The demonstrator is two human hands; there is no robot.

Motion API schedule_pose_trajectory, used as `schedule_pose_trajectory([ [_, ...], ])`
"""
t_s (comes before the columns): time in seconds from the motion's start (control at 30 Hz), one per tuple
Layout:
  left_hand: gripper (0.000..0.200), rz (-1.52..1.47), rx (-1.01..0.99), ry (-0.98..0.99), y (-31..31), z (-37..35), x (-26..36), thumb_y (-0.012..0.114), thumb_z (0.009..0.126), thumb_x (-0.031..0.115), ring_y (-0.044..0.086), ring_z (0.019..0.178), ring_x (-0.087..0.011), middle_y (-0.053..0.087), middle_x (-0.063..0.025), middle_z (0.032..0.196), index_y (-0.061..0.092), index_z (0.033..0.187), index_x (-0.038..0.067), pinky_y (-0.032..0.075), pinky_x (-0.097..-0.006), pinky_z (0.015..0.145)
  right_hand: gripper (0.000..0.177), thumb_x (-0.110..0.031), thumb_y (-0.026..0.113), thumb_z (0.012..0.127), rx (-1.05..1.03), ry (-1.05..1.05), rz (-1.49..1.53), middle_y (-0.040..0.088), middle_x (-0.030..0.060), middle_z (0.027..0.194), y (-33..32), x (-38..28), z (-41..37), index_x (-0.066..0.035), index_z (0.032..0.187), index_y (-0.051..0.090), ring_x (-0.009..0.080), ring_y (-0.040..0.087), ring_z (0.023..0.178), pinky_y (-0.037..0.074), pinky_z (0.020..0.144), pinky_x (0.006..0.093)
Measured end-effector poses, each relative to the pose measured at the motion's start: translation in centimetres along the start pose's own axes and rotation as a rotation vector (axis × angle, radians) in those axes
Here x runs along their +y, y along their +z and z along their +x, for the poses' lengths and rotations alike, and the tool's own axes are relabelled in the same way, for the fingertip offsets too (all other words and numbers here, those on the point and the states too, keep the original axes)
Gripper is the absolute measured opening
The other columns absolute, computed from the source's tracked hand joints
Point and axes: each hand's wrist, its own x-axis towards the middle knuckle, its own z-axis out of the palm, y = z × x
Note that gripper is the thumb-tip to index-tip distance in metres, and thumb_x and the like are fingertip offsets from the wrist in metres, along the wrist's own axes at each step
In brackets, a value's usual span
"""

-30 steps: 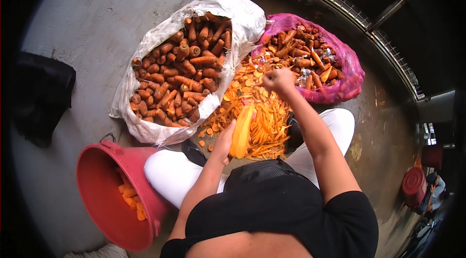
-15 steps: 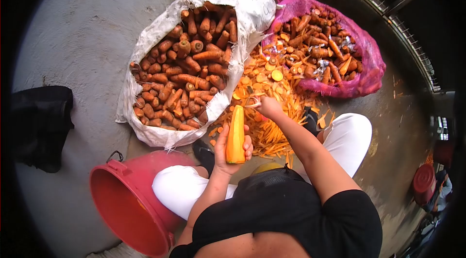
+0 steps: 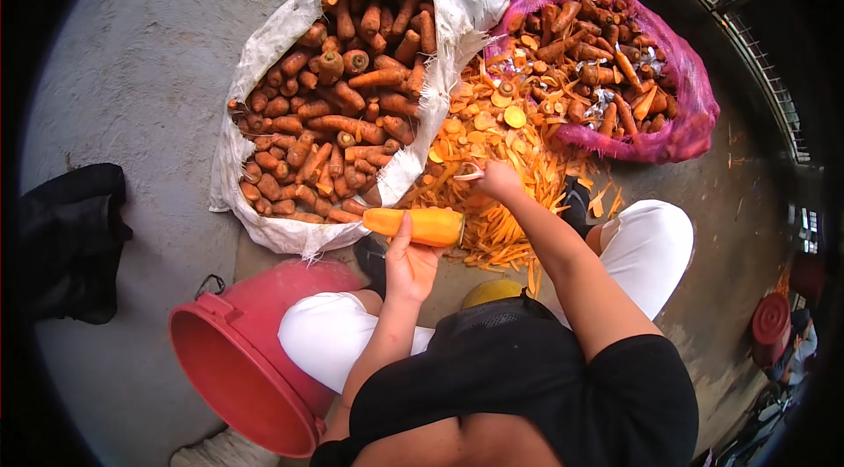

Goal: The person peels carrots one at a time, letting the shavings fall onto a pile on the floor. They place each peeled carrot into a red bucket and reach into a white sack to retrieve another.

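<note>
My left hand (image 3: 411,266) is closed around a peeled, bright orange carrot (image 3: 426,226). The carrot lies almost level, its narrow end to the left and its thick, greenish end to the right. Up and to the right of it, my right hand (image 3: 498,178) grips a small peeler (image 3: 470,172), whose head is apart from the carrot. Beneath both hands spreads a heap of carrot peelings and cut slices (image 3: 498,234). Beyond my left hand, a white woven sack (image 3: 264,84) lies open, full of unpeeled carrots (image 3: 338,124).
A pink mesh sack (image 3: 686,137) of carrots and scraps lies at the upper right. On its side at the lower left is a red bucket (image 3: 255,353). Dark cloth (image 3: 75,243) rests on the left floor. Far right, another person (image 3: 802,348) is near a red container (image 3: 771,322).
The carrot has turned from upright to nearly level, its thick end swinging to the right. My right hand with the peeler has shifted slightly right and up. The view has shifted a little.
</note>
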Motion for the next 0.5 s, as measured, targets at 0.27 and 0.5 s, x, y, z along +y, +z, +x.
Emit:
schedule_pose_trajectory([
  [0.27, 0.037, -0.001, 0.102, 0.060, -0.1, 0.5, -1.5, 0.065, 0.090, 0.024, 0.058, 0.108, -0.0254, 0.058, -0.0119, 0.116, 0.051, 0.117, 0.004, 0.052, -0.0433, 0.090, 0.035, -0.030, 0.062, 0.086, 0.128, -0.058, 0.415, 0.069, 0.0150, 0.094, -4.6, 1.6, -5.5, -0.003, 0.106, 0.064, 0.0267, 0.069, 0.078, 0.053, 0.070, 0.0395],
  [0.5, 0.036, 0.149, -0.028, 0.306, 3.0, -1.7, -3.5, 0.066, 0.090, 0.018, 0.058, 0.107, -0.0210, 0.056, -0.0085, 0.117, 0.049, 0.119, 0.005, 0.051, -0.0408, 0.090, 0.033, -0.017, 0.056, 0.092, -0.113, -0.265, 1.412, 0.063, 0.0087, 0.103, -3.3, -3.4, -12.4, 0.000, 0.120, 0.055, 0.0150, 0.061, 0.088, 0.047, 0.076, 0.0256],
])
